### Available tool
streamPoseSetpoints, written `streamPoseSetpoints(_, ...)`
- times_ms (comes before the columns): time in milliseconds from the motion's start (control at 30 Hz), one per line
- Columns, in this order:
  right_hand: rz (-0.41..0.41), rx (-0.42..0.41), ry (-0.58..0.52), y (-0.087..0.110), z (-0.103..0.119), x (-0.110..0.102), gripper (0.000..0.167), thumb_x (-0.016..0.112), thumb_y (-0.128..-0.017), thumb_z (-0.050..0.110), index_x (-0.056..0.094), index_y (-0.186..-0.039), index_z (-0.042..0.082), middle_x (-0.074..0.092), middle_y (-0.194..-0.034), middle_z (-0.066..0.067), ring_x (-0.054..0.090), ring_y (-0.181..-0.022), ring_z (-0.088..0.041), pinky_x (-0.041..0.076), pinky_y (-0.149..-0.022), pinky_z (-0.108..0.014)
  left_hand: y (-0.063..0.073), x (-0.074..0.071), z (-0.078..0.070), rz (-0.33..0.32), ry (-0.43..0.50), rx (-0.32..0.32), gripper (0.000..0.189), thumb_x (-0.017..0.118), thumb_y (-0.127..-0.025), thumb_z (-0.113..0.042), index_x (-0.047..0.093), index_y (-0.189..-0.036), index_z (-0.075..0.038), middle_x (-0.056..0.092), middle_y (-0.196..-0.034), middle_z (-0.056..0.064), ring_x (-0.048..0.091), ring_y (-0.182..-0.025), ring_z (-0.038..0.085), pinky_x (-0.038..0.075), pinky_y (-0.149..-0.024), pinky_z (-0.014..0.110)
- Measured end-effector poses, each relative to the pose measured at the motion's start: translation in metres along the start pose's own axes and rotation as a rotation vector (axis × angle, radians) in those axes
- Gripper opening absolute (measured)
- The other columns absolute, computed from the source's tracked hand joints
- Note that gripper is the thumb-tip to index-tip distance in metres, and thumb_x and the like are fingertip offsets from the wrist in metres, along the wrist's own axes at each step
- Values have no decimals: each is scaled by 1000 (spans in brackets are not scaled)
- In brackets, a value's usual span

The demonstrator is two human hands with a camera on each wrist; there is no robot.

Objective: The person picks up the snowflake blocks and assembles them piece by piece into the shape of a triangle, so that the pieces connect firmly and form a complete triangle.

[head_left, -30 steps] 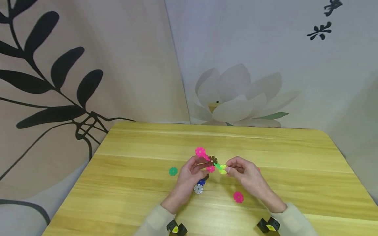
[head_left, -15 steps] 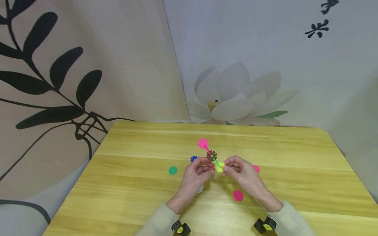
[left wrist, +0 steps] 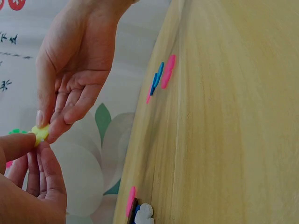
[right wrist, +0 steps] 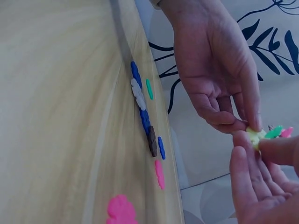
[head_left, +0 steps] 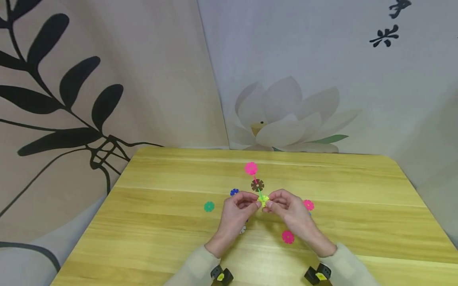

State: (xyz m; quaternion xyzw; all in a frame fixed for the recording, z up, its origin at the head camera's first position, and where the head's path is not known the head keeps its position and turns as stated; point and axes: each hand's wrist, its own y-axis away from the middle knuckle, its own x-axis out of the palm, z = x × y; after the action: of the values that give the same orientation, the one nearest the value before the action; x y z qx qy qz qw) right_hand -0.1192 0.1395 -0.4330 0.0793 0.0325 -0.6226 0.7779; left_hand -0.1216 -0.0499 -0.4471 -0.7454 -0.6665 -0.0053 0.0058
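A chain of interlocking plastic snowflake discs stands up between my hands: a pink disc (head_left: 251, 168) on top, a brown disc (head_left: 257, 185) below it, a green disc (head_left: 260, 194) seen edge-on, and a yellow disc (head_left: 263, 200) at the bottom. My left hand (head_left: 237, 212) pinches the yellow disc's left side between thumb and fingers. From the other side my right hand (head_left: 294, 212) pinches the same disc. Both wrist views show the fingertips meeting at the yellow disc (left wrist: 41, 133), held above the table; fingers cover part of it.
On the wooden table (head_left: 161, 246) lie a green disc (head_left: 209, 206) at left and a blue disc (head_left: 234, 192) behind my left hand. A white disc (right wrist: 138, 94) is partly hidden by that hand. Pink discs (head_left: 288, 237) lie near my right hand.
My left hand has shifted right from further up the chain to the yellow disc. My right hand has moved slightly left. The chain has swung from slanting left to nearly upright.
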Motion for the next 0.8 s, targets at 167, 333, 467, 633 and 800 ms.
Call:
streamPoseSetpoints(167, -11, 10, 19, 0, 0, 0, 19, 69, -99, 12, 64, -112, -2, 75, -105, -15, 73, -99, -35, 60, -90, -43, -1, 1, 0, -18, -11, -2, 19, 79, -90, -9, 74, -106, -1, 73, -100, 8, 69, -88, 17, 57, -80, 24)
streamPoseSetpoints(333, -12, -18, 97, 1, 1, -3, 19, 72, -98, 18, 69, -109, 2, 74, -104, -14, 73, -98, -33, 60, -87, -43, 0, 1, 0, -6, 5, -3, 19, 77, -91, -9, 73, -107, 0, 73, -100, 8, 70, -88, 17, 56, -79, 24)
streamPoseSetpoints(467, -29, -98, 215, 2, 1, -16, 18, 71, -100, 21, 72, -110, 7, 74, -105, -8, 72, -99, -26, 59, -85, -33, 0, -1, 0, 2, 25, -26, 19, 76, -92, -10, 72, -108, 0, 73, -101, 8, 71, -89, 18, 59, -82, 29)
streamPoseSetpoints(633, -88, -176, 404, 2, -2, -45, 16, 69, -101, 21, 74, -111, 9, 74, -104, -1, 71, -94, -16, 58, -81, -26, -1, -5, 0, 12, 64, -49, 18, 74, -93, -7, 71, -108, 2, 73, -101, 8, 73, -92, 30, 60, -85, 41)
streamPoseSetpoints(800, -54, -189, 540, 0, -8, -72, 19, 69, -101, 18, 74, -116, 7, 74, -107, 1, 69, -93, -18, 57, -80, -27, -1, -9, 0, 20, 63, -52, 17, 73, -94, -7, 70, -109, 2, 73, -101, 10, 72, -94, 36, 60, -88, 45)
